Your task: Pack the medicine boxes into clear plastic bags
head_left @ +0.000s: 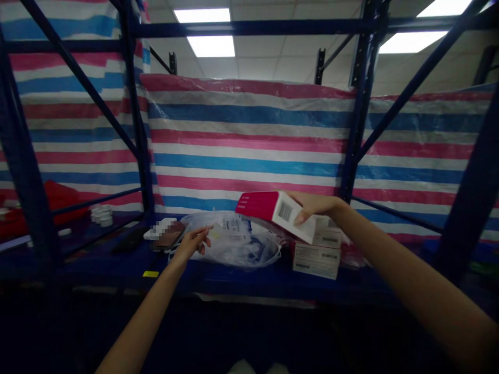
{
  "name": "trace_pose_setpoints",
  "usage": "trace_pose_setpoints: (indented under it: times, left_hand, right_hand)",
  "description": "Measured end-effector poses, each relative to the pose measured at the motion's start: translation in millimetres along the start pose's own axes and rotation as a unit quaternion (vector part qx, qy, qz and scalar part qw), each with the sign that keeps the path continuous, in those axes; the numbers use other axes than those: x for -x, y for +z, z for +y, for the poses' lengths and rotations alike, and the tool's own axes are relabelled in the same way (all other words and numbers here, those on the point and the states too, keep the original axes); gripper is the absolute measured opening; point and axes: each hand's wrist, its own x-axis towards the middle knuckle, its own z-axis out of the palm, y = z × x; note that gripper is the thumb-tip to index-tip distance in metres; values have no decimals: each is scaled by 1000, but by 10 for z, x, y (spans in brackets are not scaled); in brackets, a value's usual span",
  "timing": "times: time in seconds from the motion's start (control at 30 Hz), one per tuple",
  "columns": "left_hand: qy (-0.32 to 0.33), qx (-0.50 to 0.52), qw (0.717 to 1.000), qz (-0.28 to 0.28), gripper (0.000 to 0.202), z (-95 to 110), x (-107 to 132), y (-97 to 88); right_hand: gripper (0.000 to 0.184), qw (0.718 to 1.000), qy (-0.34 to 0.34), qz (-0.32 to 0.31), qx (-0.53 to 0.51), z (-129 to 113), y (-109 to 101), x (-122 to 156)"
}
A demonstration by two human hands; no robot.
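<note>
My right hand grips a red and white cardboard box by its white end, which bears a barcode. The box is tilted and held above the shelf, over the right part of a clear plastic bag. Below my right hand, small white boxes with printed labels are stacked. My left hand reaches over the left side of the plastic bag, fingers partly bent and apart, with nothing visible in them. Whether its fingertips touch the bag I cannot tell.
The blue shelf carries a brown item left of the bag, a yellow label and white round containers farther left. Blue rack posts and diagonal bars stand on both sides. A striped plastic sheet hangs behind.
</note>
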Motion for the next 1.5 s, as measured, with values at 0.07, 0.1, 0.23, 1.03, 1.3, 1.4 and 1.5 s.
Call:
trace_pose_setpoints:
  times: [0.07,0.1,0.23,1.03,1.3,1.4,1.5]
  left_hand:
    - [-7,4,1000,-20,64,-1,32,-4]
    - [-8,4,1000,-27,63,-2,49,-10]
    - [-15,-53,998,-44,56,-19,87,-94]
    - [439,-634,636,-6,24,-366,416,867]
    - [307,-603,736,-13,19,-275,506,882]
    - [304,-602,738,-14,19,-251,505,860]
    - [309,-586,749,-3,16,-223,477,794]
  right_hand:
    - [88,997,-19,-75,-14,109,221,-322]
    - [84,994,-30,-107,-4,180,318,-483]
    - [74,984,-16,-171,40,485,585,-983]
    - [78,997,78,-12,1,1206,564,-1330]
    - [86,981,65,69,168,1111,662,-1432]
    - [86,975,57,88,197,1156,737,-1479]
    - [82,965,47,99,237,1227,809,-1514]
